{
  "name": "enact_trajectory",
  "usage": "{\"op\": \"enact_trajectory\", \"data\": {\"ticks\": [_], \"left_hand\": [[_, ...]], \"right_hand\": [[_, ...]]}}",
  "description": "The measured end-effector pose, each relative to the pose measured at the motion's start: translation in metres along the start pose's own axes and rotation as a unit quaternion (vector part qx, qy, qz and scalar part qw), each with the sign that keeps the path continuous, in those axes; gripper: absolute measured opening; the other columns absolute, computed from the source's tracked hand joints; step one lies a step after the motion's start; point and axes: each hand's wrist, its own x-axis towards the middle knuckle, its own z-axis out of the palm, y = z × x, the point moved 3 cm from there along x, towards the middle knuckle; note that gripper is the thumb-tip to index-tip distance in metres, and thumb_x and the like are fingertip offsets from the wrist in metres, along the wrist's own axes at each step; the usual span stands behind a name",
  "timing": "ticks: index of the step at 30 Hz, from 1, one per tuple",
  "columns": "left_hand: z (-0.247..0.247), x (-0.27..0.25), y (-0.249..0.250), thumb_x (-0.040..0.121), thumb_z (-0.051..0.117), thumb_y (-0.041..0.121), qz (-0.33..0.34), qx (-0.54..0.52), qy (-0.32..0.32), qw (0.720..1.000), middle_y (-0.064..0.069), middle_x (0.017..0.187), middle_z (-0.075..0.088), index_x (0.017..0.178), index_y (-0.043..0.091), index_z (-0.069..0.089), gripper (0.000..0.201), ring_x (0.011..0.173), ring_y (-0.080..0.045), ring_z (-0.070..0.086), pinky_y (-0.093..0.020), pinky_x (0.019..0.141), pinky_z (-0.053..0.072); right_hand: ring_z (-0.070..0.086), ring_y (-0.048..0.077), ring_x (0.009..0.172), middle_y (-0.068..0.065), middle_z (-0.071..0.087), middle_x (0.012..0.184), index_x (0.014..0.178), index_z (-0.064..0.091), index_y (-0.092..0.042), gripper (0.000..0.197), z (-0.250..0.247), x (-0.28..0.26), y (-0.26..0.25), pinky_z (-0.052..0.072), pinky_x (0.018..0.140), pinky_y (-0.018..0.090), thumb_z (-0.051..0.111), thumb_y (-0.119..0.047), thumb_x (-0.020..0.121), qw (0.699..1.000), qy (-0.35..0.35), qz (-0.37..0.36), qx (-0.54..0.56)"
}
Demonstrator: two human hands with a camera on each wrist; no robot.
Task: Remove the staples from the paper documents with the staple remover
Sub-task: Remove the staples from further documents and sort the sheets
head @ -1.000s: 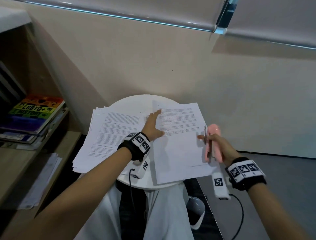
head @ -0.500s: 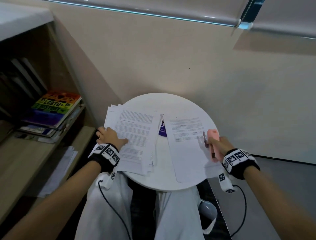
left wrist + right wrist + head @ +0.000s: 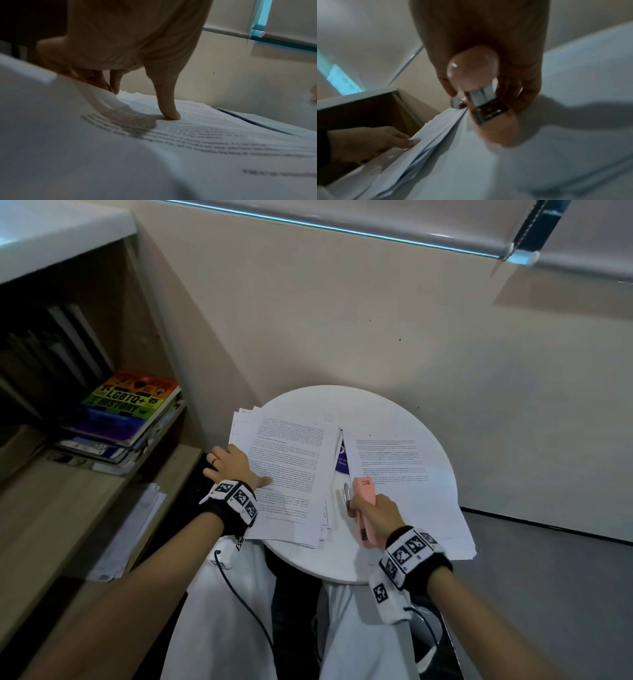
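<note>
Closest in, the pink staple remover (image 3: pixel 363 510) is gripped in the right hand (image 3: pixel 373 513), fingers wrapped around its body, metal end pointed away from the wrist. It is held just above the near part of the round white table (image 3: pixel 342 571), between the two lots of paper. From the right wrist view the tool's metal hinge (image 3: pixel 486 108) is seen close up, though blurred.

Over to the left, the left stack of papers (image 3: pixel 287 470) is pinned at its near left edge by the left hand (image 3: pixel 229 465). The thumb (image 3: pixel 169 108) is pressed tip-down onto the printed top sheet, while the other fingers are curled over the stack's edge, and the sheet is bowed upward there.

On the right, the right stack of papers (image 3: pixel 404 484) is lying flat, overhanging the table's rim. Between the stacks, a purple-printed sheet (image 3: pixel 341 460) is partly exposed.

Further left, a rainbow-covered book (image 3: pixel 128 402) is seen lying on a wooden shelf (image 3: pixel 51 508).
</note>
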Motion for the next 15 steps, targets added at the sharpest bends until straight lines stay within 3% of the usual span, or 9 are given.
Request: {"op": "enact_trajectory", "data": {"ticks": [3, 6, 8, 10, 13, 15], "left_hand": [[0.001, 0.008, -0.003, 0.057, 0.089, 0.038, 0.001, -0.072, -0.024, 0.997, -0.022, 0.133, 0.04, 0.127, -0.001, 0.035, 0.096, 0.126, -0.039, 0.04, -0.049, 0.101, 0.037], [-0.005, 0.019, -0.011, 0.076, 0.078, 0.025, 0.015, -0.187, -0.052, 0.981, -0.023, 0.125, 0.055, 0.119, -0.004, 0.051, 0.058, 0.115, -0.04, 0.054, -0.048, 0.095, 0.047], [-0.006, 0.024, -0.018, 0.086, 0.068, 0.024, 0.031, -0.212, -0.033, 0.976, -0.022, 0.124, 0.057, 0.115, -0.001, 0.059, 0.04, 0.114, -0.041, 0.052, -0.05, 0.097, 0.044], [-0.007, 0.023, -0.025, 0.086, 0.068, 0.026, 0.051, -0.258, 0.002, 0.965, -0.019, 0.131, 0.047, 0.119, 0.002, 0.06, 0.041, 0.12, -0.039, 0.041, -0.051, 0.104, 0.037], [-0.015, 0.011, -0.033, 0.086, 0.068, 0.019, 0.131, -0.401, 0.03, 0.906, -0.008, 0.134, 0.038, 0.116, 0.0, 0.061, 0.036, 0.12, -0.021, 0.041, -0.036, 0.103, 0.037], [-0.022, -0.001, -0.038, 0.082, 0.071, 0.014, 0.198, -0.529, -0.01, 0.825, -0.001, 0.119, 0.055, 0.098, 0.003, 0.064, 0.021, 0.103, -0.005, 0.057, -0.029, 0.092, 0.047]], "right_hand": [[0.045, 0.018, 0.044, 0.009, 0.053, 0.066, 0.077, 0.06, -0.003, 0.019, 0.006, 0.002, -0.006, 0.038, 0.042, 0.02, 0.065, -0.021, 0.076, 1.0, 0.02, -0.01, 0.011], [0.045, 0.019, 0.045, 0.009, 0.053, 0.064, 0.076, 0.06, -0.003, 0.015, 0.008, -0.002, -0.014, 0.038, 0.042, 0.019, 0.064, -0.018, 0.077, 1.0, 0.015, 0.002, 0.015], [0.047, 0.02, 0.05, 0.008, 0.052, 0.066, 0.078, 0.06, -0.003, 0.016, 0.005, -0.005, -0.017, 0.039, 0.044, 0.019, 0.061, -0.019, 0.081, 0.999, 0.01, 0.012, 0.033], [0.05, 0.023, 0.053, 0.01, 0.051, 0.068, 0.08, 0.059, -0.003, 0.018, 0.001, -0.011, -0.024, 0.045, 0.043, 0.022, 0.06, -0.02, 0.084, 0.997, -0.008, 0.008, 0.071], [0.05, 0.024, 0.053, 0.009, 0.05, 0.068, 0.079, 0.054, -0.01, 0.013, -0.006, -0.018, -0.039, 0.045, 0.04, 0.022, 0.055, -0.016, 0.09, 0.992, -0.009, -0.059, 0.108], [0.051, 0.02, 0.058, 0.006, 0.052, 0.069, 0.078, 0.053, -0.014, 0.013, -0.007, -0.02, -0.049, 0.045, 0.052, 0.024, 0.052, -0.015, 0.091, 0.99, -0.007, -0.107, 0.092]]}}
